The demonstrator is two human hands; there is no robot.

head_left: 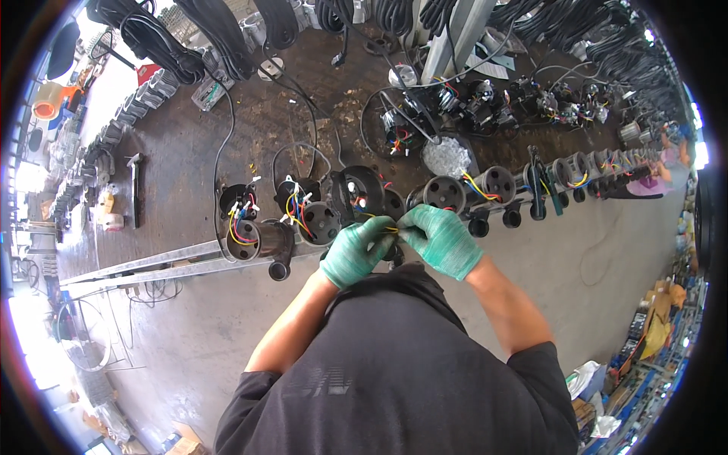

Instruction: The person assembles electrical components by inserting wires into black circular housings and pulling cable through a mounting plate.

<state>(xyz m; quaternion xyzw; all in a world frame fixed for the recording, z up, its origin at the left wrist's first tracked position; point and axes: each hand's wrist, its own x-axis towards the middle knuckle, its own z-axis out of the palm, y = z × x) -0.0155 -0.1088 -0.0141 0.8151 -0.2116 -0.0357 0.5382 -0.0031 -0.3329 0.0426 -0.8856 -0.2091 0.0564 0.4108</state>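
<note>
Both my hands wear green gloves and meet in front of a row of dark round motor housings at the bench edge. My left hand (353,252) pinches a thin yellow wire (391,228) with thumb and forefinger. Right beside it, my right hand (444,241) has its fingertips closed on the same wire. The wire's ends are hidden by the gloves. Behind my hands stands a housing with a black curved rim (365,186) and a white connector inside. On the left, a round housing (318,223) and another housing (244,240) trail red, yellow and blue wires with white connectors.
More housings (498,184) continue rightward along the edge. A clear bag of small parts (447,157) lies behind them. A hammer (135,189) rests on the bench at left, and pliers (537,182) stand among the housings at right. Black cable bundles (216,38) hang overhead.
</note>
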